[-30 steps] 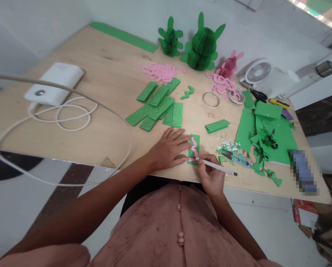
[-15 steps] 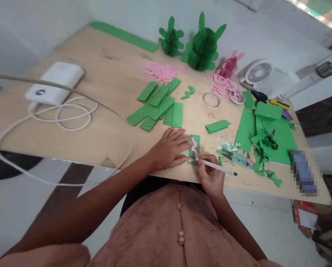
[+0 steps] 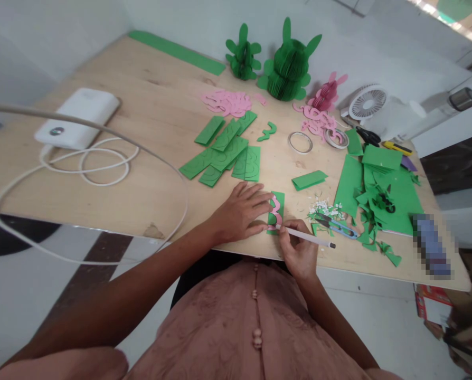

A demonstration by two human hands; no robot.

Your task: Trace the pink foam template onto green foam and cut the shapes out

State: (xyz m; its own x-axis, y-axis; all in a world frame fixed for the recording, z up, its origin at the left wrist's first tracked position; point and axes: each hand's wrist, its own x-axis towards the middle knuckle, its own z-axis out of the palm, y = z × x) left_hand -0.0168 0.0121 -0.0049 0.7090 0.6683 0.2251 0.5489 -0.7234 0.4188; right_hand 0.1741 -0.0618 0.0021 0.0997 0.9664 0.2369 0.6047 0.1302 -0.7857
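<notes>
A curvy pink paper cutout [image 3: 276, 217] lies on a small green paper piece [image 3: 280, 200] near the table's front edge. My left hand [image 3: 242, 212] rests flat with fingers spread, its fingertips on the left side of the cutout and the green paper. Pinched in my right hand [image 3: 300, 253] is a white pen [image 3: 307, 237], its tip at the lower end of the pink cutout. Beyond my left hand lie several folded green strips with drawn outlines [image 3: 230, 153]. A lone folded green strip [image 3: 310, 180] sits past my right hand.
Blue-handled thread snips [image 3: 341, 227] lie by paper scraps [image 3: 373, 203] on the right. Pink cutouts [image 3: 228, 102], a tape roll [image 3: 300, 142] and green paper figures [image 3: 287, 68] stand farther back. At left, a white power bank [image 3: 79, 119] trails a cable [image 3: 105, 161].
My right hand and the pen have shifted slightly left along the lower end of the pink cutout. My left hand stays in place.
</notes>
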